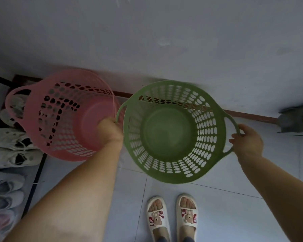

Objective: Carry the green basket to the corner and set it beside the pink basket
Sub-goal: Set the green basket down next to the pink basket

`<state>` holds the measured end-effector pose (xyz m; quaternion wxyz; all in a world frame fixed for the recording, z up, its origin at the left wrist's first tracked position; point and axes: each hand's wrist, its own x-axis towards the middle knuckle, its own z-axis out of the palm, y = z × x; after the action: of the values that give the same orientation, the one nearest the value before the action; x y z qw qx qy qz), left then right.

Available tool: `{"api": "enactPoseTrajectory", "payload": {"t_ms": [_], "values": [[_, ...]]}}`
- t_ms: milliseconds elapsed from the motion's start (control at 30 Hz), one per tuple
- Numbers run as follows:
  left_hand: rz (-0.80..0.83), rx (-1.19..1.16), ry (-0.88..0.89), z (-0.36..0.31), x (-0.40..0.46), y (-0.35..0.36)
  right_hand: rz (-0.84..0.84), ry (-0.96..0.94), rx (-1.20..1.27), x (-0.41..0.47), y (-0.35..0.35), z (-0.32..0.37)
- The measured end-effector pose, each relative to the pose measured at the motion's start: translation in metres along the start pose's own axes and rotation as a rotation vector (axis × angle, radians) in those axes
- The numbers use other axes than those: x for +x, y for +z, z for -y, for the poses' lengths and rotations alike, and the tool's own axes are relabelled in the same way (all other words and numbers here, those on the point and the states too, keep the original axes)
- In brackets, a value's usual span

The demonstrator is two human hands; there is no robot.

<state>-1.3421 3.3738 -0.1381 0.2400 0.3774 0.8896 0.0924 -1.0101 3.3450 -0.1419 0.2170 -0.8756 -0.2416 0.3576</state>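
Note:
The green basket (166, 131) is round, perforated and empty, seen from above near the white wall. My left hand (109, 131) grips its left handle and my right hand (247, 139) grips its right handle. The pink basket (65, 117), of the same shape, stands just to its left in the corner, tilted slightly. The two baskets nearly touch where my left hand is. Whether the green basket rests on the floor or hangs just above it I cannot tell.
Several pale shoes (12, 145) lie on a low dark-framed rack at the left. My feet in white slippers (171, 219) stand on the grey tiled floor. A dark grey object (297, 117) sits by the wall at the right.

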Motion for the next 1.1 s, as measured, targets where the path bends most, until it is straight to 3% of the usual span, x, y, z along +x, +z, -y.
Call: {"api": "enactPoseTrajectory", "payload": {"t_ms": [433,600,1100], "values": [[-0.109,-0.008,-0.032,-0.002,0.013,0.003,-0.035,-0.022,-0.117,0.013,0.002,0.013],[0.018,0.005,-0.002,0.001,0.015,0.006,-0.062,-0.021,-0.204,0.016,0.0,0.012],[0.065,-0.031,0.006,0.006,0.005,0.001,-0.02,-0.056,-0.304,0.005,0.003,0.018]]}}
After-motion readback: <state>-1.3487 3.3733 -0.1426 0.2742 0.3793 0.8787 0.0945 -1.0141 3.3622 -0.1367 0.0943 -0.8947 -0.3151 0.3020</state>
